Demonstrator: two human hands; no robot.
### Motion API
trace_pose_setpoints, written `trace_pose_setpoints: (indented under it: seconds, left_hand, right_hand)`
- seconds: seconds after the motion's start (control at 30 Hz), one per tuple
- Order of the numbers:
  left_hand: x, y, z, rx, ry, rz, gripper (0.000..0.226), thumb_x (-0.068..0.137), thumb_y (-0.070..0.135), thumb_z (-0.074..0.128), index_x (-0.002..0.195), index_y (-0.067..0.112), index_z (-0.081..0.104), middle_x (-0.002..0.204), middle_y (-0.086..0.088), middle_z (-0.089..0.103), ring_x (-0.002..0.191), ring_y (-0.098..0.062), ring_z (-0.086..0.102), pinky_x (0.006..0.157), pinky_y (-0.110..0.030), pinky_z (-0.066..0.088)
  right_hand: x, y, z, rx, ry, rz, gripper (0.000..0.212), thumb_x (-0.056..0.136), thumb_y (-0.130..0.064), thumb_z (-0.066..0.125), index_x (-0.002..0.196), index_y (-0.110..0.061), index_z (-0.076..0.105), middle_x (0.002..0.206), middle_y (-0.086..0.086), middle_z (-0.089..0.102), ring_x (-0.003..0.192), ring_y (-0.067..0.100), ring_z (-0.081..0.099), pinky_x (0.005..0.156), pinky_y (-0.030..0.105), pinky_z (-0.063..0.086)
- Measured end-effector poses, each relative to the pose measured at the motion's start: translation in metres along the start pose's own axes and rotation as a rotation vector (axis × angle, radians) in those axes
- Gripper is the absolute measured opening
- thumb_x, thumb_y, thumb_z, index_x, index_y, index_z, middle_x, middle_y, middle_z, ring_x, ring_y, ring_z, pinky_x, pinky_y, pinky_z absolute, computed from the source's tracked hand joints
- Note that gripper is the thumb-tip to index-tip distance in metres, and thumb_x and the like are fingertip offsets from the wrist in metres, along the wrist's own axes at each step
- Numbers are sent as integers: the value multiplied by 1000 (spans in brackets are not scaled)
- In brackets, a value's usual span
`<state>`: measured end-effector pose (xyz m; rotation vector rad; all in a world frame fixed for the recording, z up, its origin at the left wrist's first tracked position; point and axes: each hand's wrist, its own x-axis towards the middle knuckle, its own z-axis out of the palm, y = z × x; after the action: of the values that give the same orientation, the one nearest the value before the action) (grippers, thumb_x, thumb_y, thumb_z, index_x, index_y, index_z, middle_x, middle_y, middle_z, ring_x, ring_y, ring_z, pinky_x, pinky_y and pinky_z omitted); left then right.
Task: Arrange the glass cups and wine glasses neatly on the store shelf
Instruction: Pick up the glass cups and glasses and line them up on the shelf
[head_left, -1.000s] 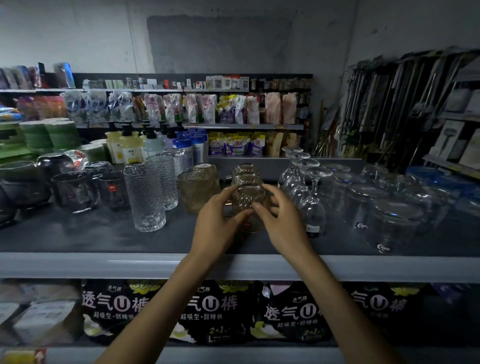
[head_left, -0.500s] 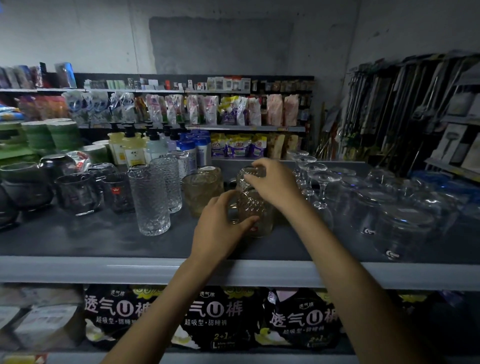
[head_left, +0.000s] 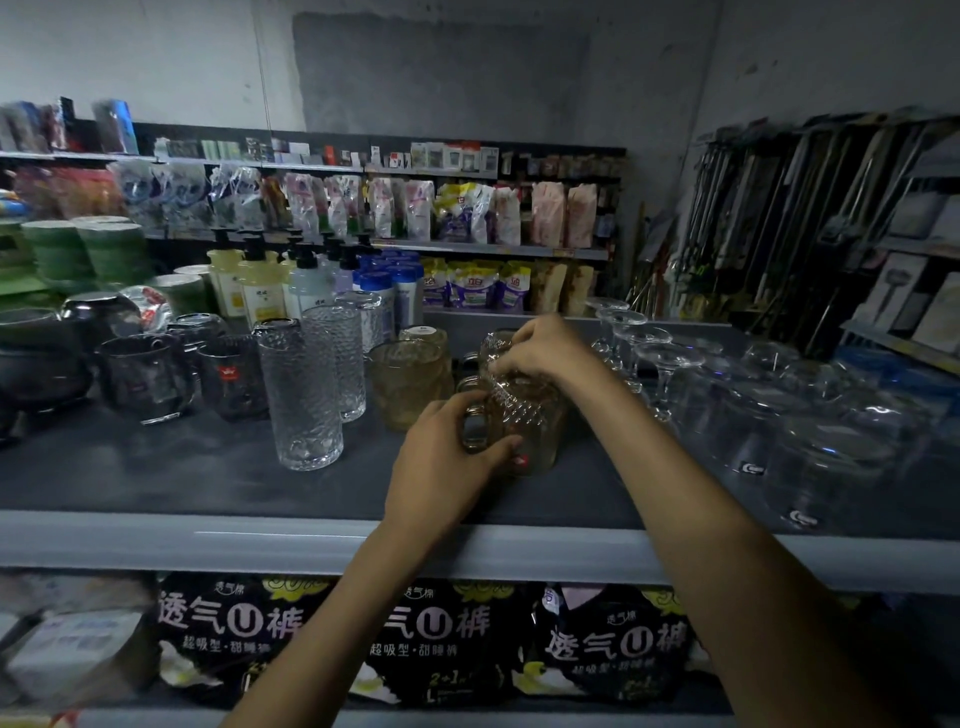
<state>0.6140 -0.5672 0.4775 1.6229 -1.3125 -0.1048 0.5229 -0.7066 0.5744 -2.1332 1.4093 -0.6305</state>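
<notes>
Your left hand (head_left: 447, 462) is gripping the handle side of the upright amber mug (head_left: 535, 423) near the front of the shelf (head_left: 156, 483), and your right hand (head_left: 545, 351) is reaching over it and pinching the second mug (head_left: 489, 340) just behind.

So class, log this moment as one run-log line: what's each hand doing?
left hand: grips front amber mug at handle | right hand: holds second amber mug from above | wine glasses: inverted, at right
</notes>
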Motion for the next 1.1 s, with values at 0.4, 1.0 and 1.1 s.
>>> trace_pose_setpoints:
  seconds: [0.4,1.0,1.1]
  left_hand:
    - [1,-3,3,-38,33,-48,66,70,51,88,129,36,64,120,7,69,110,-12,67,95,-41,57]
    - [8,-16,-2,-47,165,-211,8,87,15,80,92,20,81,80,7,77,77,-4,72,76,-27,58]
    - [8,-12,2,10,198,-229,4,87,18,79,91,21,80,82,5,78,83,-15,74,80,-34,58]
  right_hand:
    - [-30,10,-7,167,126,-70,57,87,-42,80,134,-14,62,124,5,68,115,24,65,95,38,52]
    - [-104,68,33,435,282,-229,56,82,-45,83,133,-36,63,120,-16,72,111,5,67,96,40,59]
    - [-104,70,37,465,307,-241,64,73,-62,75,132,-40,61,121,-16,72,112,8,68,94,42,60]
